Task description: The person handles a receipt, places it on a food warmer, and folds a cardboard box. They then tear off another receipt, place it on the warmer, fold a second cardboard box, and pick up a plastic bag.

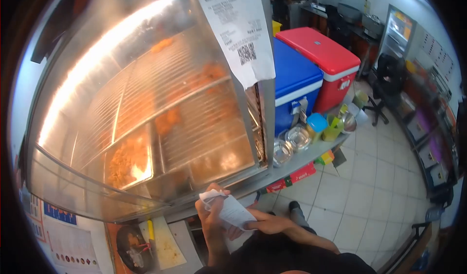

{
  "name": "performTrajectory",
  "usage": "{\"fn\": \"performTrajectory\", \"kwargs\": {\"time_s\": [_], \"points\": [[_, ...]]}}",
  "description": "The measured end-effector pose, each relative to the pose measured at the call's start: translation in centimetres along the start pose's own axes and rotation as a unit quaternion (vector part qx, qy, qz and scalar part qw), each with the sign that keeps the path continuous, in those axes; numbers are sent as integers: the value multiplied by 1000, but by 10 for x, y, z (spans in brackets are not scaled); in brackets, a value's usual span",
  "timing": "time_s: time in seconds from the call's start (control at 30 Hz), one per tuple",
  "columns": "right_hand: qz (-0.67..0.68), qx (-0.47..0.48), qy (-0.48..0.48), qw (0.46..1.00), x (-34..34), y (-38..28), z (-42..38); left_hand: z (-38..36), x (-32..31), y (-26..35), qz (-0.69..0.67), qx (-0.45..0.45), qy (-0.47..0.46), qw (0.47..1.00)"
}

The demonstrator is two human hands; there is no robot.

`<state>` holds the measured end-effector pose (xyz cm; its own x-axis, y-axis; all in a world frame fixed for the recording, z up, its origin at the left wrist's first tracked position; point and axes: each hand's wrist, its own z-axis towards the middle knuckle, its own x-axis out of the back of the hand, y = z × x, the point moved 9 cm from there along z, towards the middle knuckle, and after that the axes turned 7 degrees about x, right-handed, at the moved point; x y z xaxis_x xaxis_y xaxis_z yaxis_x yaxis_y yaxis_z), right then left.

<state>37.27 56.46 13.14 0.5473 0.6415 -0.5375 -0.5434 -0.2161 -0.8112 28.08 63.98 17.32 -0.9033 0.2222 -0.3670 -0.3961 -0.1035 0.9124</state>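
Note:
A white paper slip with faint print (236, 212) is held in front of my body, below the lit glass food warmer (160, 198). My left hand (211, 215) has its fingers closed on the slip's left end. At the slip's lower right edge, my right hand (250, 223) grips it, with some fingers hidden beneath the paper. Another printed receipt with a QR code (238, 31) hangs on the warmer's corner post. Behind the glass, fried food (168, 121) lies on wire racks, and small fried pieces (127, 164) fill a metal tray.
Blue (297, 99) and red (335, 74) coolers stand right of the warmer, behind glass jars (296, 137) on a shelf. A pan (130, 247) and a yellow-handled knife (151, 230) lie lower left. A person in dark clothes (280, 4) stands far back.

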Motion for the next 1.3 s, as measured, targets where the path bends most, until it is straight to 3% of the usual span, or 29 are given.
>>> {"fn": "performTrajectory", "kwargs": {"time_s": [0.07, 0.1, 0.17, 0.23, 0.3, 0.47, 0.53, 0.57, 0.67, 0.73, 0.83, 0.93, 1.0, 1.07, 1.1, 1.13, 1.17, 1.2, 1.23, 1.3], "points": [[38, -36, 88, 995, 13, 4, -5, 12, -2, 15, 33, -43, -11, 998], [22, -9, 23, 999, 10, 5, 3, 15, -10, 29, 40, -65, -28, 997], [-27, -26, 2, 999, 18, 5, 4, 17, -11, 45, 95, -118, -33, 988], [-72, -44, -22, 996, 16, 8, 7, 9, -22, 55, 67, -126, -46, 989], [-43, -88, 155, 983, 41, 20, 4, 7, -38, 62, 34, -141, -128, 981], [-63, -52, 159, 984, 69, 14, 10, 9, -59, 60, -19, -138, -213, 967], [-77, -41, 167, 982, 75, 3, 10, 17, -69, 68, 98, -135, -127, 978], [-74, -27, 174, 982, 79, -4, 9, 16, -68, 68, 68, -98, -70, 990], [-63, 5, 195, 979, 90, -21, 3, 19, -66, 69, 124, -156, -44, 979], [-68, 24, 216, 974, 100, -32, -4, 32, -72, 75, 191, -113, -69, 973], [-70, -16, 251, 965, 122, -34, -17, 41, -72, 87, 226, -136, -111, 958], [-54, 17, 276, 959, 123, -42, -15, 46, -71, 88, 253, -117, -35, 960], [-7, 49, 321, 946, 129, -52, -18, 48, -90, 91, 189, -161, -19, 968], [58, 70, 370, 925, 135, -66, -20, 52, -81, 80, 147, -67, 74, 984], [122, 87, 419, 896, 138, -70, -24, 56, -80, 69, 157, -42, 67, 984], [84, 99, 463, 877, 142, -81, -30, 60, -73, 55, 166, -12, 65, 984], [83, 151, 386, 906, 148, -88, -25, 63, -74, 43, 199, 29, 34, 979], [157, 156, 390, 894, 143, -100, -24, 63, -76, 31, 226, 73, 1, 971], [149, 190, 303, 922, 137, -119, -19, 63, -78, 25, 225, 86, 20, 970], [137, 186, 299, 926, 130, -133, -20, 65, -119, 28, 207, 0, -73, 976]]}}
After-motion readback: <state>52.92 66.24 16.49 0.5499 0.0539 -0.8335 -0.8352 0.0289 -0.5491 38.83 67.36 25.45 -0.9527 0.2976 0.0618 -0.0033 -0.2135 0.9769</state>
